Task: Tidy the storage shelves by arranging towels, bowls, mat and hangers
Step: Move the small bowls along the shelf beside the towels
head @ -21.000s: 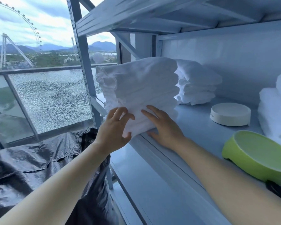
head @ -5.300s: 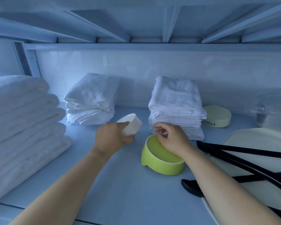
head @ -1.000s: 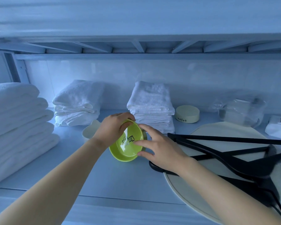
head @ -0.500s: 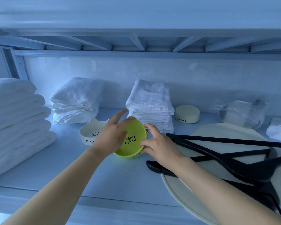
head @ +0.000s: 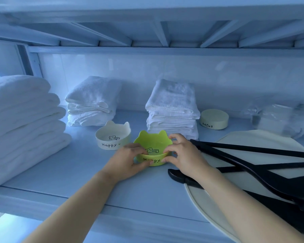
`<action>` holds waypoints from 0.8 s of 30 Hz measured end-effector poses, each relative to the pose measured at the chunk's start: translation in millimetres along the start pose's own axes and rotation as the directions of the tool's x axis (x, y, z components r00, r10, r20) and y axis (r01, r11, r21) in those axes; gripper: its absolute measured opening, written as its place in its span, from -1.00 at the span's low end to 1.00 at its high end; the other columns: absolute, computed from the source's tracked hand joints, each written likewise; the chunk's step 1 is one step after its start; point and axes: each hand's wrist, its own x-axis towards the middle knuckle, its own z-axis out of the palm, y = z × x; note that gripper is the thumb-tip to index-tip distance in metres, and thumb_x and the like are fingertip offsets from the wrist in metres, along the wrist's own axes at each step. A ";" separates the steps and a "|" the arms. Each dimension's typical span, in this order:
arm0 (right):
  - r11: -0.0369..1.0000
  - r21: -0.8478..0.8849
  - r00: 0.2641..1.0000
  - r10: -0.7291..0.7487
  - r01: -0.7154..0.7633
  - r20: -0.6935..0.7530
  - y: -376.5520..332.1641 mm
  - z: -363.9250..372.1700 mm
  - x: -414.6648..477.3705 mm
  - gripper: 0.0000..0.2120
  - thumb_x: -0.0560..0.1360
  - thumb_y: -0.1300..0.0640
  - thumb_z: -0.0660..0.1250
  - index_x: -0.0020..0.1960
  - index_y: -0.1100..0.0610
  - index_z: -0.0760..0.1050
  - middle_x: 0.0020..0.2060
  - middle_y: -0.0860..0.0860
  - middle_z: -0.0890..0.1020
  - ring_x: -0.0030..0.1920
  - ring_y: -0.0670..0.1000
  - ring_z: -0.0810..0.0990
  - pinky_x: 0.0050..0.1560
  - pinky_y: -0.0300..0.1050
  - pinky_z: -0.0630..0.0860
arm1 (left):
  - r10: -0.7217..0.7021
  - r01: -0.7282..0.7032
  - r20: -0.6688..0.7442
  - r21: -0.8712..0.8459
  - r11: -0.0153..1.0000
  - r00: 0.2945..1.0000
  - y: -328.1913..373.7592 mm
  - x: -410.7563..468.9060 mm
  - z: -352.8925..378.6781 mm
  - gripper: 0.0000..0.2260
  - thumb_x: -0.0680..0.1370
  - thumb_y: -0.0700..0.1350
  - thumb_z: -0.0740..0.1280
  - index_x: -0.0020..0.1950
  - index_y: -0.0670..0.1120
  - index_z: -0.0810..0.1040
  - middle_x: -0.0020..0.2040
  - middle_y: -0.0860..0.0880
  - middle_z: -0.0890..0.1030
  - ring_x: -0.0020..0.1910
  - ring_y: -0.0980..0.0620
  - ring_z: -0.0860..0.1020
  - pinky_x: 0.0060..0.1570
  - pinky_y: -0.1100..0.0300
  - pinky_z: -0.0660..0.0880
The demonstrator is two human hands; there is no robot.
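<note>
At the centre of the frame, both hands hold a green bowl (head: 153, 146) with cat ears, standing upright on a shelf (head: 74, 174). The left hand (head: 128, 160) pinches its near wall; the right hand (head: 184, 155) curls round its right rim. Just left of it, close but apart, stands a white bowl (head: 112, 137) marked "Happy". Folded white towels sit in three stacks: far left (head: 23, 123), upper left (head: 93, 102) and directly behind the green bowl (head: 172, 109). At the right, black hangers (head: 277, 183) lie across a cream mat (head: 253, 139). A cream bowl (head: 214, 119) lies upside down behind them.
</note>
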 end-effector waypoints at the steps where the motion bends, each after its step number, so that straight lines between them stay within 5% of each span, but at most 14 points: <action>1: 1.000 -0.013 1.000 0.001 -0.001 0.006 -0.1 0.2 -0.5 -0.83 0.37 -0.03 0.46 -0.09 0.02 0.64 0.24 -0.04 0.39 0.14 -0.02 0.46 0.02 -0.19 0.35 | 0.003 -0.003 0.001 0.005 1.000 1.000 -1.3 0.4 0.2 -0.78 0.41 0.04 0.41 -0.21 -0.11 0.60 -0.30 0.03 0.55 -0.30 0.10 0.46 -0.26 0.33 0.34; 5: 1.000 -0.008 1.000 -0.004 0.004 -0.002 0.0 -0.2 -0.7 -0.81 0.36 -0.03 0.48 -0.08 0.02 0.65 0.17 -0.10 0.48 0.10 -0.06 0.47 -0.04 -0.26 0.26 | 0.012 -0.012 -0.004 -0.024 1.000 1.000 -4.2 1.3 0.4 -0.81 0.40 0.02 0.44 -0.20 -0.10 0.61 -0.29 0.11 0.50 -0.29 0.13 0.45 -0.24 0.39 0.33; 11: 0.997 0.055 0.999 -0.047 0.046 0.020 -1.1 -2.2 -1.2 -0.82 0.37 0.05 0.48 -0.04 0.07 0.66 -0.09 -0.06 0.65 -0.05 -0.06 0.56 -0.03 -0.26 0.42 | 0.030 -0.030 0.004 -0.022 0.999 1.000 0.4 0.4 -0.9 -0.84 0.41 -0.02 0.42 -0.15 -0.10 0.61 -0.25 0.02 0.57 -0.24 0.04 0.50 -0.19 0.26 0.40; 17: 0.994 0.099 0.999 -0.047 0.047 -0.004 -1.1 -5.0 -7.6 -0.87 0.39 0.04 0.47 -0.07 0.02 0.66 -0.15 -0.07 0.65 -0.09 -0.06 0.56 -0.01 -0.14 0.47 | 0.043 -0.043 -0.007 0.004 0.999 0.999 3.2 0.0 -0.9 -0.87 0.42 -0.09 0.47 -0.13 -0.12 0.61 -0.22 0.00 0.59 -0.23 -0.01 0.54 -0.19 0.25 0.41; 24: 0.994 0.092 0.998 -0.057 0.058 -0.017 -1.8 -9.3 -14.6 -0.85 0.37 0.07 0.48 -0.07 0.05 0.66 -0.09 -0.09 0.64 -0.06 -0.11 0.56 0.02 -0.28 0.44 | 0.030 -0.029 -0.047 0.021 0.999 0.998 8.6 -1.4 -0.7 -0.81 0.37 0.04 0.43 -0.16 -0.06 0.65 -0.25 0.05 0.62 -0.25 0.02 0.57 -0.26 0.14 0.54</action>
